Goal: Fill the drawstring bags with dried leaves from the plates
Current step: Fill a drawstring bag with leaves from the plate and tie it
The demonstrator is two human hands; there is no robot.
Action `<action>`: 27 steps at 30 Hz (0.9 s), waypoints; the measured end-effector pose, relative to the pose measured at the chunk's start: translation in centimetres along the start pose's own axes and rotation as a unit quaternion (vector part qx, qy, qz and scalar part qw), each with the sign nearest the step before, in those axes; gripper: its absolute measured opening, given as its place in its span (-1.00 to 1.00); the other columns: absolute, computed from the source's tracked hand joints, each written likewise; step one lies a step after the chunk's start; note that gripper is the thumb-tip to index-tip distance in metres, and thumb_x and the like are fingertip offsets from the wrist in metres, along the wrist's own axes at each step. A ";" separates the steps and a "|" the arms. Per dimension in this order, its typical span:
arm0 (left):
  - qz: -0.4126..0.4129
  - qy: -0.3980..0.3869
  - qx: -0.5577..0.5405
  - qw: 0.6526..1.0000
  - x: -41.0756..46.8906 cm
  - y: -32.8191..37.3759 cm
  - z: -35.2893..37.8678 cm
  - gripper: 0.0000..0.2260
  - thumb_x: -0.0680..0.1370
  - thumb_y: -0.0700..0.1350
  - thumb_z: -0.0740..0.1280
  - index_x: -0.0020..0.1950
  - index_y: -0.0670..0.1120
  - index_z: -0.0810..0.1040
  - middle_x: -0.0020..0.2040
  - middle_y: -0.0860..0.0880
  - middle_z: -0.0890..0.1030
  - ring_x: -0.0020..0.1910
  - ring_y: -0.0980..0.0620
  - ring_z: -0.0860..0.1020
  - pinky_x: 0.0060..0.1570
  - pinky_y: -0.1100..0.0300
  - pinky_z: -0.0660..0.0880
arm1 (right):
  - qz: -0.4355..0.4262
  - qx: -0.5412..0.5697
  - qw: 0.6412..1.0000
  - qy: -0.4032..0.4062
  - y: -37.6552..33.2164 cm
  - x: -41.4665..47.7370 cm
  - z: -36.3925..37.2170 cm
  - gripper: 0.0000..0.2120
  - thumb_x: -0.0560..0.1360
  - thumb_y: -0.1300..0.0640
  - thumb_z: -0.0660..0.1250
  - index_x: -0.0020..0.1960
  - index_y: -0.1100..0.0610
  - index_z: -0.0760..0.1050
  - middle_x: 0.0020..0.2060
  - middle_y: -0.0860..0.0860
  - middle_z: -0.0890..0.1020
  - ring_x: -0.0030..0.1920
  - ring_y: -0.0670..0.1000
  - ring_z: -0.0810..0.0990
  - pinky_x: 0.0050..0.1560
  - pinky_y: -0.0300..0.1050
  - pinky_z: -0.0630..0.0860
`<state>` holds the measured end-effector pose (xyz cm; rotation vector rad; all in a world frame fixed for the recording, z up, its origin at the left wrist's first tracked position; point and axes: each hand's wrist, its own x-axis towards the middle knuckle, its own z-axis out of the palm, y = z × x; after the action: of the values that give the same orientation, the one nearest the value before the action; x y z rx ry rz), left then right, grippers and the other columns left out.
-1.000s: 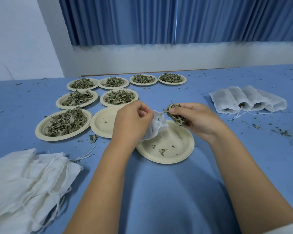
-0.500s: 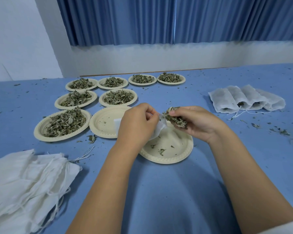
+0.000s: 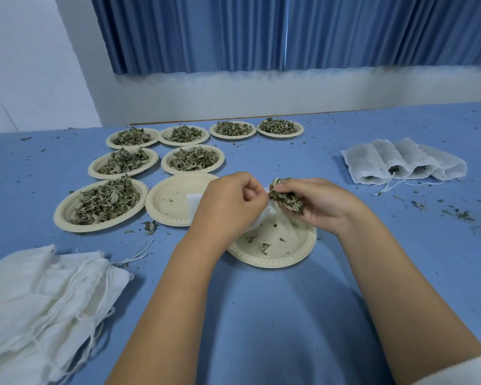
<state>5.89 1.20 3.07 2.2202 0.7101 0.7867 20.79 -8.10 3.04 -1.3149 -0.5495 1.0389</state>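
Note:
My left hand (image 3: 228,202) grips a small white drawstring bag (image 3: 265,215) above a nearly bare paper plate (image 3: 303,250) that carries a few leaf bits. Close beside it on the right, my right hand (image 3: 321,202) holds a clump of dried leaves (image 3: 285,197) at the bag's mouth. Most of the bag is hidden behind my left hand. Several plates heaped with dried leaves (image 3: 103,202) stand to the left and at the back. A second plate with only crumbs (image 3: 170,200) lies left of my hands.
A pile of flat white drawstring bags (image 3: 39,295) lies at the near left. Several filled bags (image 3: 400,161) lie in a row at the right. Leaf crumbs are scattered over the blue table (image 3: 261,315). A blue curtain hangs behind the table.
Both hands stay together over the near plate. The bag has bunched up further behind my left hand, and the leaf clump sits closer to its mouth.

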 end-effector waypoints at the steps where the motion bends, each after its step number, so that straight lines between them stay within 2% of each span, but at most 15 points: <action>1: 0.000 -0.003 -0.002 1.000 -0.1 0.0 -0.1 -0.93 0.50 -0.10 0.39 -0.18 0.01 0.61 -0.39 0.11 0.57 -0.36 0.23 0.49 -0.30 0.39 0.41 | 0.003 -0.002 1.000 0.001 0.0 -0.1 0.1 -0.93 0.44 0.30 0.43 -0.09 0.29 0.61 -0.29 0.09 0.67 -0.31 -0.07 0.64 -0.22 -0.27 0.59; 3: -0.003 -0.003 -0.007 1.000 -0.1 0.0 -0.1 -0.94 0.51 -0.11 0.37 -0.17 0.00 0.61 -0.38 0.10 0.58 -0.36 0.22 0.50 -0.26 0.32 0.44 | 0.000 -0.019 1.000 -0.009 0.1 -0.1 0.1 -0.97 0.44 0.30 0.43 -0.14 0.27 0.63 -0.30 0.10 0.67 -0.31 -0.07 0.64 -0.24 -0.28 0.58; 5: -0.009 0.010 -0.016 1.000 0.0 0.0 0.0 -0.94 0.52 -0.12 0.35 -0.13 -0.03 0.60 -0.34 0.09 0.60 -0.33 0.18 0.52 -0.23 0.27 0.46 | -0.007 -0.050 0.998 -0.030 0.2 -0.2 0.3 -0.88 0.45 0.30 0.43 -0.26 0.22 0.65 -0.34 0.08 0.65 -0.36 -0.09 0.61 -0.33 -0.30 0.56; 7: -0.014 0.036 -0.025 0.999 0.2 0.0 0.2 -0.94 0.53 -0.11 0.33 -0.11 -0.06 0.59 -0.34 0.09 0.57 -0.34 0.21 0.49 -0.25 0.32 0.43 | -0.023 -0.091 0.994 -0.053 0.4 -0.3 0.4 -0.76 0.47 0.29 0.41 -0.37 0.14 0.65 -0.40 0.03 0.62 -0.40 -0.11 0.58 -0.38 -0.31 0.50; 10: -0.017 0.066 -0.039 0.997 0.2 0.0 0.5 -0.94 0.53 -0.12 0.32 -0.10 -0.06 0.57 -0.33 0.10 0.55 -0.35 0.23 0.47 -0.31 0.42 0.38 | -0.033 -0.135 0.988 -0.073 0.5 -0.2 0.4 -0.72 0.47 0.27 0.42 -0.40 0.09 0.65 -0.42 -0.01 0.62 -0.39 -0.12 0.58 -0.34 -0.31 0.49; 12: -0.019 0.071 -0.047 0.996 0.2 0.0 0.6 -0.95 0.53 -0.13 0.32 -0.10 -0.06 0.57 -0.32 0.10 0.56 -0.33 0.23 0.49 -0.29 0.41 0.39 | -0.034 -0.163 0.983 -0.076 0.5 0.0 0.3 -0.76 0.45 0.25 0.44 -0.38 0.08 0.66 -0.39 0.01 0.64 -0.34 -0.09 0.61 -0.29 -0.27 0.52; 15: -0.012 0.060 -0.043 0.997 0.1 0.1 0.6 -0.95 0.54 -0.14 0.33 -0.10 -0.07 0.56 -0.34 0.10 0.56 -0.33 0.23 0.50 -0.30 0.43 0.40 | -0.020 -0.207 0.976 -0.066 0.7 -0.1 0.5 -0.97 0.40 0.19 0.50 -0.21 0.14 0.71 -0.19 0.14 0.71 -0.16 0.02 0.67 -0.04 -0.13 0.60; 17: -0.011 0.032 -0.039 0.999 0.0 0.3 0.5 -0.96 0.54 -0.13 0.33 -0.10 -0.07 0.57 -0.31 0.07 0.59 -0.32 0.19 0.53 -0.24 0.34 0.45 | -0.019 -0.222 0.974 -0.050 0.9 -0.1 0.6 -0.93 0.38 0.18 0.51 -0.16 0.16 0.71 -0.12 0.18 0.71 -0.11 0.04 0.68 0.03 -0.09 0.58; 19: -0.011 -0.006 -0.035 0.999 -0.1 0.4 0.4 -0.96 0.53 -0.14 0.34 -0.11 -0.06 0.58 -0.28 0.01 0.63 -0.28 0.10 0.56 -0.20 0.24 0.49 | -0.026 -0.217 0.975 -0.033 1.0 -0.1 0.7 -0.95 0.40 0.17 0.50 -0.18 0.16 0.71 -0.17 0.18 0.71 -0.16 0.00 0.66 -0.03 -0.13 0.59; 21: -0.009 -0.035 -0.024 0.999 -0.3 0.4 0.2 -0.95 0.53 -0.14 0.35 -0.12 -0.05 0.59 -0.28 0.00 0.64 -0.30 0.14 0.54 -0.22 0.27 0.48 | -0.033 -0.209 0.977 -0.015 1.0 -0.1 0.7 -0.92 0.42 0.17 0.47 -0.25 0.10 0.69 -0.32 0.05 0.67 -0.27 -0.09 0.62 -0.24 -0.26 0.54; 22: -0.007 -0.043 -0.020 0.999 -0.3 0.4 0.1 -0.94 0.53 -0.14 0.35 -0.13 -0.04 0.60 -0.29 0.00 0.64 -0.32 0.16 0.53 -0.25 0.31 0.46 | -0.035 -0.208 0.977 -0.008 1.0 0.0 0.7 -0.91 0.42 0.18 0.46 -0.26 0.11 0.69 -0.34 0.02 0.64 -0.29 -0.10 0.60 -0.27 -0.29 0.51; 24: -0.006 -0.047 -0.015 0.999 -0.4 0.4 0.2 -0.93 0.53 -0.15 0.34 -0.13 -0.04 0.60 -0.30 0.01 0.64 -0.32 0.17 0.54 -0.27 0.33 0.46 | -0.042 -0.224 0.974 0.000 1.2 0.0 0.7 -0.92 0.43 0.18 0.47 -0.16 0.20 0.69 -0.27 0.07 0.64 -0.23 -0.06 0.59 -0.19 -0.27 0.52; 27: -0.006 -0.031 -0.015 0.999 -0.4 0.4 0.3 -0.93 0.53 -0.16 0.32 -0.12 -0.04 0.58 -0.31 0.07 0.61 -0.32 0.20 0.52 -0.25 0.32 0.45 | -0.055 -0.294 0.954 -0.012 1.3 -0.3 1.1 -0.91 0.38 0.09 0.50 -0.14 0.07 0.71 -0.22 0.01 0.70 -0.21 -0.13 0.61 -0.12 -0.30 0.50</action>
<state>6.00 0.56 3.09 2.2007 0.6760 0.7146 19.29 -7.89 2.12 -1.7651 -0.9904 0.8248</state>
